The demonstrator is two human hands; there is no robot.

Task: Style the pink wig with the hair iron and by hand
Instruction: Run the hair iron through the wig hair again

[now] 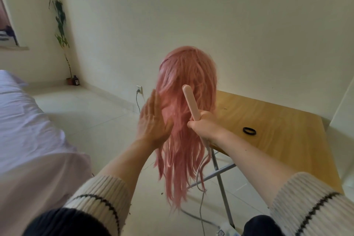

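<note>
A long pink wig (186, 74) hangs upright at the near-left corner of a wooden table, its strands falling well below the tabletop. My right hand (204, 125) grips the handle of a pale pink hair iron (189, 101), which points up against the back of the wig. Its white cord drops from my fist toward the floor. My left hand (153, 120) is blurred, fingers spread flat, pressed against the wig's left side at mid length. Whatever carries the wig is hidden under the hair.
The wooden folding table (277, 130) stands to the right with a black hair tie (249, 131) on it. A bed with lilac sheets (28, 130) fills the left. A wall socket (139, 89) and a potted plant (63, 40) are at the back.
</note>
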